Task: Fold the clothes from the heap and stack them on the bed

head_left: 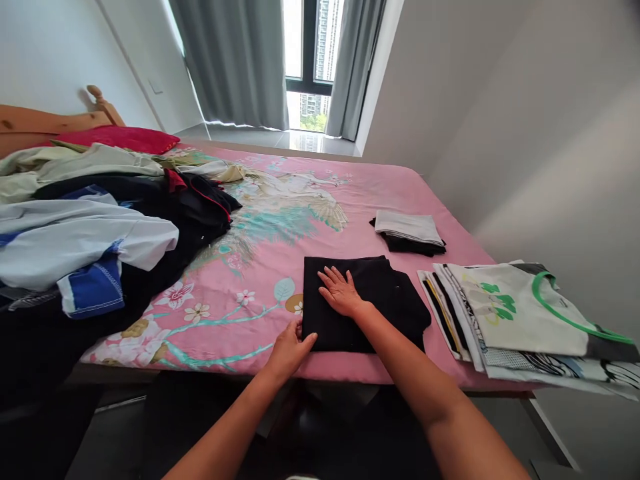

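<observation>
A folded black garment [385,320] lies on the bed near its front edge, its right side uneven, perhaps trousers or a shirt. My right hand [340,291] rests flat on its upper left part, fingers stretched and a little spread. At the garment's front left corner is my left hand [290,347], with the thumb over the top and the other fingers curled at the left edge, their tips partly hidden.
Right of the garment, a stack of folded shirts [520,310] lies at the bed's edge. Behind is a smaller white and black folded pile [407,228]. A loose heap of clothes [100,227] covers the left side of the pink flowered bed sheet [280,267]. Near the headboard is a red pillow [125,139].
</observation>
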A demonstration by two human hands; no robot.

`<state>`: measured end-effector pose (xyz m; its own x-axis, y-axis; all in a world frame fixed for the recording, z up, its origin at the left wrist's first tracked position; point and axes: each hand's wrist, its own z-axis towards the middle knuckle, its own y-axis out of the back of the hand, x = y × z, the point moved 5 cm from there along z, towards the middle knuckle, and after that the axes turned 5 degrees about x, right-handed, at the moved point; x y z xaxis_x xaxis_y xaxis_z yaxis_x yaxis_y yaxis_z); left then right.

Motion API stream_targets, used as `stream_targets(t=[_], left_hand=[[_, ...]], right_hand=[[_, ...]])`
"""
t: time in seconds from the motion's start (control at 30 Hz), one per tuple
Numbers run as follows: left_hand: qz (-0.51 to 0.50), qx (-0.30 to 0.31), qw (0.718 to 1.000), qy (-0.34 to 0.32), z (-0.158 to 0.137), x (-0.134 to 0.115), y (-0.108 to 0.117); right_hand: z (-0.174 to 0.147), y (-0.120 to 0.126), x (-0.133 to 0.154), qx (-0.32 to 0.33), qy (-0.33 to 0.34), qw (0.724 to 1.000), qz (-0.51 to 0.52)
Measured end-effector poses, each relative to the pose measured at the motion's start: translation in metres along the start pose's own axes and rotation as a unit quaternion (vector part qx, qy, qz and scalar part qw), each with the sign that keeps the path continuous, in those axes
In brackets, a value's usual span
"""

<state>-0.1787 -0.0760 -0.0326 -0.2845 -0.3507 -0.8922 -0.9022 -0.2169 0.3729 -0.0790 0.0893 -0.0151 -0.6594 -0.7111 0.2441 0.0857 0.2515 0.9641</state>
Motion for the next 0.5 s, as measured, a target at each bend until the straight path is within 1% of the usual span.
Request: stream_targets(t=[0.1,0.2,0.27,0.33,0.43,0.5], left_hand=[[-0.021,0.057,0.996,0.067,0.004,0.005,-0.002],[-0.054,0.097,0.987,0.12,0.009,0.013,-0.005],[-0.091,0.095,0.983,0.131,0.011,0.016,-0.007],[-0.12,0.083,0.98,0.135,0.011,0.018,-0.009],[-0.138,0.069,0.978,0.143,0.008,0.021,-0.01],[-0.14,0.062,0.978,0.144,0.007,0.022,-0.009]], right_hand=[[0.009,-0.003,0.001,0.026,-0.009,1.0,-0.005],[0.016,0.005,0.007,0.01,-0.002,1.0,-0.006],[0.022,0.006,0.017,-0.007,0.022,1.0,-0.011],[0.03,0.001,0.026,-0.003,0.04,0.999,-0.018],[0.043,-0.008,0.03,0.023,0.035,0.999,-0.013],[0.053,-0.005,0.025,0.038,0.024,0.999,0.009]])
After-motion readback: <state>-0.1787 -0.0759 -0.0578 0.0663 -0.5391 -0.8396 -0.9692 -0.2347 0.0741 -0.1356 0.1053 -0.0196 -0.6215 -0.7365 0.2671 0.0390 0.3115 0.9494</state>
